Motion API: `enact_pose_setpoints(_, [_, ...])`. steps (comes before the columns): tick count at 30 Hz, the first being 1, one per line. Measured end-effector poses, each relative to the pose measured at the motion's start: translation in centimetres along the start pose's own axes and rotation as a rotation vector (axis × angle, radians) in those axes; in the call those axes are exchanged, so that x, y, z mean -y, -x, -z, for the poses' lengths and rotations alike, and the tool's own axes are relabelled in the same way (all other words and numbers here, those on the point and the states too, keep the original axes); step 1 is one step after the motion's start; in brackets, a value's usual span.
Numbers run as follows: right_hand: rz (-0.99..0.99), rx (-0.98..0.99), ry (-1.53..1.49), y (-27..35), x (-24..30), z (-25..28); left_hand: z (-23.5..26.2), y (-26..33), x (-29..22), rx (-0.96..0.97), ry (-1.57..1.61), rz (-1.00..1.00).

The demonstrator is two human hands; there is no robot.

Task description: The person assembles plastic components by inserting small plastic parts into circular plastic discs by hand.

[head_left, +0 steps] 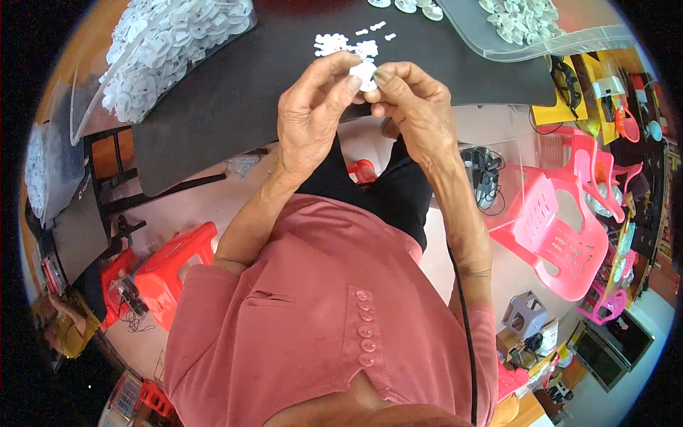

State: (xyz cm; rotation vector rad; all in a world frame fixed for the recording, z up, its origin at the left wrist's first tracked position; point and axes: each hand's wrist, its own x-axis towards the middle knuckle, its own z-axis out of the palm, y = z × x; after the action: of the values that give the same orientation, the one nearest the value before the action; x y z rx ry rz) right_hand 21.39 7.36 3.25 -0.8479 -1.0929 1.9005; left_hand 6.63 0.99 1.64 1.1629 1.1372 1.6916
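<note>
Over the front part of the dark table, both my hands meet on a small round white plastic piece. My left hand pinches it between thumb and fingers on its left side. From the right, my right hand presses thumb and fingertips against the same piece; its underside is hidden by the fingers. Just beyond my fingers lies a small pile of tiny white plastic parts, with a few loose ones beside it. Several white round pieces lie at the table's far edge of view.
A clear bin heaped with white discs stands at the left of the black table. Another clear tray with white pieces is at the right. Red stools are at my left, a pink chair at my right.
</note>
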Motion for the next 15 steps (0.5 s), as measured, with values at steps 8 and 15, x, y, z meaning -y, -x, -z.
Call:
enact_pose_setpoints(8, [0.213, -0.129, 0.668, -0.3, 1.1, -0.2, 0.3, -0.3, 1.1, -0.024, 0.295, 0.111])
enact_pose_setpoints(15, [0.912, -0.041, 1.461, -6.2, 1.1, 4.6, 0.8, -0.5, 1.6, 0.027, 0.328, 0.115])
